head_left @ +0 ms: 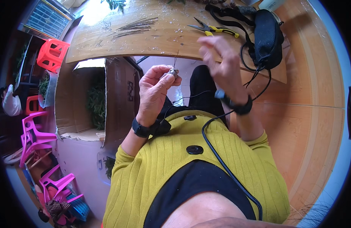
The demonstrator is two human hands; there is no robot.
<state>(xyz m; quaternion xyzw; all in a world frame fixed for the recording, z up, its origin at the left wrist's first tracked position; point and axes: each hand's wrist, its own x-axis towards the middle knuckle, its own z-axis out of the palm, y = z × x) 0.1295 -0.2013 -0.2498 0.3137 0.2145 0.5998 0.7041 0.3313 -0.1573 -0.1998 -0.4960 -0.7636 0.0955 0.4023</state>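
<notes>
Between the thumb and fingers of my left hand (154,89) is a small grey-brown piece that looks like a pinecone (174,71). Thin dark wire (176,58) sticks up from it, above the gap between my lap and the table edge. My right hand (223,62) is raised to the right of it, apart from the piece and smeared by motion; whether its fingers hold anything cannot be made out. Just beyond that hand lie pliers with yellow and black handles (225,30), jaws spread. Several thin dark wire lengths (137,26) are laid loosely together on the wooden table (107,43).
An open cardboard box (73,95) with green sprigs (96,102) stands left of my legs. A black mesh pouch (267,38) with strap and cable lies at the table's right. Pink stools (34,131), a red stool (53,54) and another person (11,102) are farther left.
</notes>
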